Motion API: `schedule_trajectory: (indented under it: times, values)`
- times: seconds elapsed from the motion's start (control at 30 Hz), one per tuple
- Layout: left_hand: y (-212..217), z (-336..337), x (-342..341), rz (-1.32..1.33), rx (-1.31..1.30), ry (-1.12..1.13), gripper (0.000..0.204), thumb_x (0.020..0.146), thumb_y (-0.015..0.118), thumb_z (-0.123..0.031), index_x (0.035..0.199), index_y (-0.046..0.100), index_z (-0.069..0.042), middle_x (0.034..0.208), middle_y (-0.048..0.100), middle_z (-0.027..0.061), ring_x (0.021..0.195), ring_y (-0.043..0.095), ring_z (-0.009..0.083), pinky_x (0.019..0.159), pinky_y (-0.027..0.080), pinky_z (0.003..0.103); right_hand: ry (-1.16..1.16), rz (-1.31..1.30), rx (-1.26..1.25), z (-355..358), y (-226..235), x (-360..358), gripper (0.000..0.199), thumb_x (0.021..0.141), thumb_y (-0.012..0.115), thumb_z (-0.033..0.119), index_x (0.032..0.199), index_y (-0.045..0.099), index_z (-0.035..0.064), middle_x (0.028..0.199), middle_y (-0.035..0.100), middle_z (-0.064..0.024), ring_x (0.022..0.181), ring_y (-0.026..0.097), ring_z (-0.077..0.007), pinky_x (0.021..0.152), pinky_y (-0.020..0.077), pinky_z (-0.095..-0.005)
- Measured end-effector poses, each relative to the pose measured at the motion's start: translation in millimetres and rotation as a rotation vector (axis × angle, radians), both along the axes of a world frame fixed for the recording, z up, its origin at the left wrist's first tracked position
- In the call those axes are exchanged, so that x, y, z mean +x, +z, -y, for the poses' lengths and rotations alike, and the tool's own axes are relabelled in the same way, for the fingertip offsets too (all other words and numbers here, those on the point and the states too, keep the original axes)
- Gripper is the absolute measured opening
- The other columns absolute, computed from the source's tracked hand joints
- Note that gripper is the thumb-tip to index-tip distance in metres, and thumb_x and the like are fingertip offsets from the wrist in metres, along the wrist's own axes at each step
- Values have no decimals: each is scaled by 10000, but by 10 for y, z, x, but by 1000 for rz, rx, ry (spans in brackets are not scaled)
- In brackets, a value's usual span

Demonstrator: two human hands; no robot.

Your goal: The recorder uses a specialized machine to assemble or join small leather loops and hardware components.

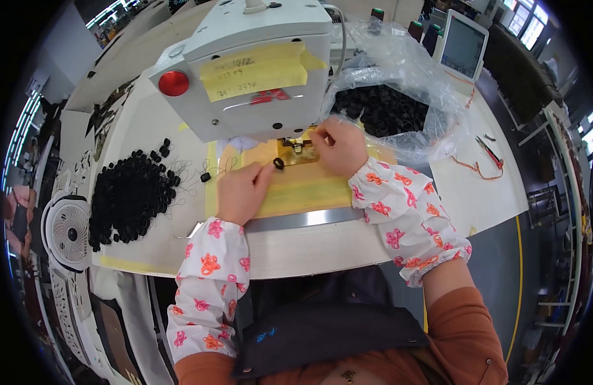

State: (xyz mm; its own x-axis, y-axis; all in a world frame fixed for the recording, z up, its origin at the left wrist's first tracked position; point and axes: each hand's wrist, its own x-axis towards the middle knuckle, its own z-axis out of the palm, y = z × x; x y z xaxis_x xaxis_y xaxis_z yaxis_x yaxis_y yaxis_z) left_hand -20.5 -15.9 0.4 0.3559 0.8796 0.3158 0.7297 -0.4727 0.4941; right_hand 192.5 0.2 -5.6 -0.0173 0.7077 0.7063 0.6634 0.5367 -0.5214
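Note:
My left hand [240, 191] is closed in a pinch on a small black fabric loop [278, 163], which sticks out beyond the fingertips. Just to the right, the needle and presser foot [300, 147] of a white sewing machine [258, 58] come down over the work plate. Close beside the presser foot is my right hand [341, 146], its fingers curled together. Whatever those fingers hold, if anything, is hidden. Another black loop [205, 176] lies on the table left of my left hand, with thin threads trailing around it.
A large heap of black loops [126, 196] spreads over the table's left side. Behind my right hand, a clear plastic bag [438, 122] holds many black pieces [383, 109]. Red-handled snips [492, 151], a screen [463, 48] and a white fan [68, 232] stand or lie around.

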Motion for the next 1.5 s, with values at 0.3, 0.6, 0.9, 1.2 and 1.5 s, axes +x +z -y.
schedule_trajectory:
  times: [0.3,0.6,0.9,1.2,1.5]
  values:
    - [-42,-74,-776,379,112,319,209,755,620,-191,655,602,-8,566,567,107,478,526,241,442,390,302,-453,462,50,-139,26,536,270,682,616,115,944,557,87,941,549,-73,881,504,-250,726,383,-367]
    - [-126,-29,7,91,330,-85,251,727,598,-157,938,576,-23,854,599,125,804,544,316,726,419,395,-386,483,-102,-217,-36,535,185,661,631,122,824,549,88,858,540,-62,832,501,-244,699,374,-362]
    - [-119,-194,214,164,-38,-98,203,783,541,-206,788,596,-11,723,605,144,669,574,304,621,444,383,-310,415,95,-77,105,522,154,680,610,62,814,536,47,780,542,-68,778,494,-254,721,353,-367]
    - [-148,-315,213,373,93,-111,149,797,523,-118,810,569,23,692,568,157,626,540,313,595,426,363,239,-209,-506,239,167,-93,157,748,496,-37,889,562,-16,754,546,-79,684,550,-140,591,427,-227]
    - [6,-227,184,619,-576,-208,134,802,508,-77,846,570,34,731,575,31,638,488,61,570,398,207,483,-703,-838,326,117,-116,214,763,530,-64,975,528,-31,886,575,-56,773,579,-97,701,476,-206]
